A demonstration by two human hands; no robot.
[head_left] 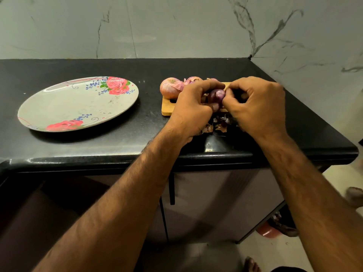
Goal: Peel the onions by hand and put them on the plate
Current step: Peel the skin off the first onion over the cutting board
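Behind the left hand [193, 103], unpeeled onions [171, 87]

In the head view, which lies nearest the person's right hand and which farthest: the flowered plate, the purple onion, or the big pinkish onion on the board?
1. purple onion, pinched by the right hand, between both hands.
2. pinkish onion, on the board at its left end, past the left hand.
3. flowered plate, far left on the counter.
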